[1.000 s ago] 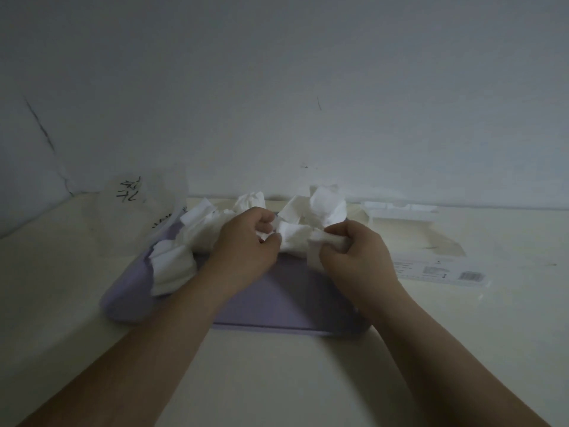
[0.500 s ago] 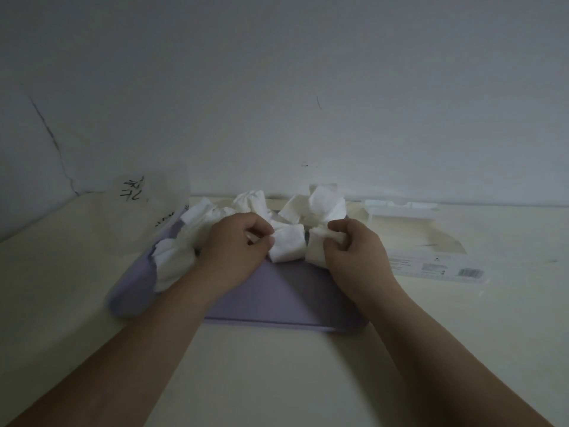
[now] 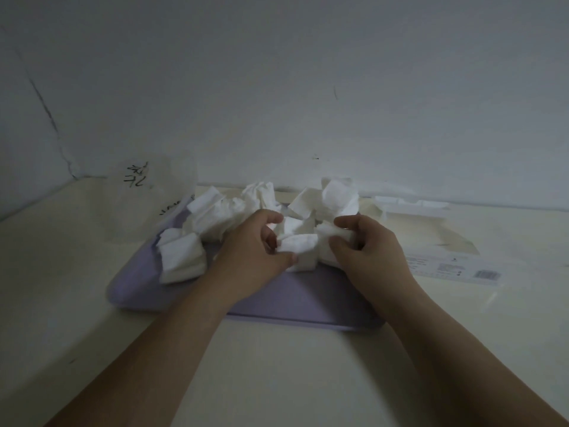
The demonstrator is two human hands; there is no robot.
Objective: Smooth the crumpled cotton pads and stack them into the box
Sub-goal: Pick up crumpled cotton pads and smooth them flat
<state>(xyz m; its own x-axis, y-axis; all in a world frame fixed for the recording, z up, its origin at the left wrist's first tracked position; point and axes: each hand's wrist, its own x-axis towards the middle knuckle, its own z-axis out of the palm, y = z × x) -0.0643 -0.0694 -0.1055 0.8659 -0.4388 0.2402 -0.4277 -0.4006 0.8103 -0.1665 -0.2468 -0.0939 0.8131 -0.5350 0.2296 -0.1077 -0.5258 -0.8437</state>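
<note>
Found one crumpled cotton pad (image 3: pixel 297 245) gripped at both ends, over the purple tray (image 3: pixel 308 300) near its middle. Noted the left hand (image 3: pixel 255 254) pinching the pad's left end between thumb and curled fingers, and the right hand (image 3: pixel 369 251) pinching the right end likewise, backs of both hands toward the camera. Located the pad directly between the hands, touching both, with the two hands close together. Recorded a heap of other crumpled pads (image 3: pixel 228 211) on the tray behind and left of the left hand, a further cluster (image 3: pixel 335 197) behind the right hand, and a separate bunched pad (image 3: pixel 181 257) at the tray's left edge. Unable to confirm contact between the held pad and those behind it. Observed the box (image 3: pixel 455 270) lying open on the worktop (image 3: pixel 277 380) to the right of the tray, near the right hand yet not touching it, with a barcode label on its near side. Saw a translucent plastic bag (image 3: pixel 147 195) with black writing at the tray's far left corner, against the pale wall (image 3: pixel 308 87).
</note>
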